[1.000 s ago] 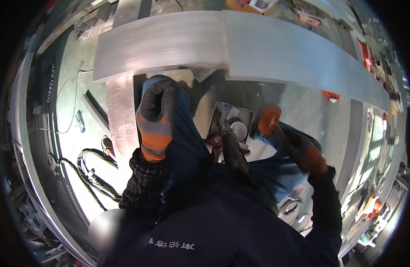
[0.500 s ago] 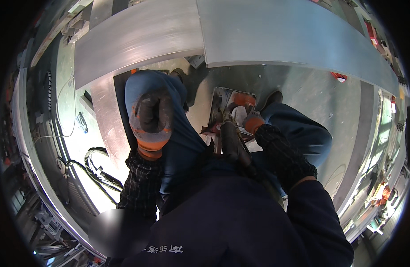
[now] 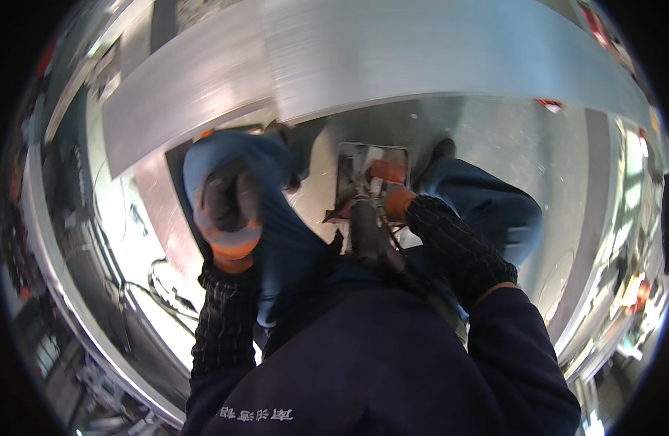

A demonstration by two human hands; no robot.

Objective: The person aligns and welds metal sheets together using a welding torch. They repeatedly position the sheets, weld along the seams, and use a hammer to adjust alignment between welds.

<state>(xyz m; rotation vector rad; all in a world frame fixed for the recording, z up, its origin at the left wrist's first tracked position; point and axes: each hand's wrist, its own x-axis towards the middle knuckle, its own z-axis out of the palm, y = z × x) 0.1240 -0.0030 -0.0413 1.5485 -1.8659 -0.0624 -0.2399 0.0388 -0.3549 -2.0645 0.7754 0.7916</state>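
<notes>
My left hand (image 3: pixel 229 207), in a dark grey and orange glove, rests on my bent left knee with its fingers curled in. I see nothing held in it. My right hand (image 3: pixel 400 203), in an orange-cuffed glove, reaches in between my legs. It is beside a dark cylindrical tool (image 3: pixel 363 229) with a hose-like part running back toward my lap. The fingers of that hand are hidden, so whether they grip the tool cannot be told. Just beyond lies a shallow rectangular tray (image 3: pixel 344 174), with an orange block-like thing (image 3: pixel 387 171) in it.
Wide brushed metal panels (image 3: pixel 182 87) stretch across in front of my knees. At left, black cables (image 3: pixel 160 287) lie on a bright surface. A red thing (image 3: pixel 549 105) sits under the panel's right part. Metal frames and clutter line both sides.
The view has shifted and blurred a little, with the panels now turned and the seam further left. My right hand is slightly closer to the tool. My left hand stays on the knee.
</notes>
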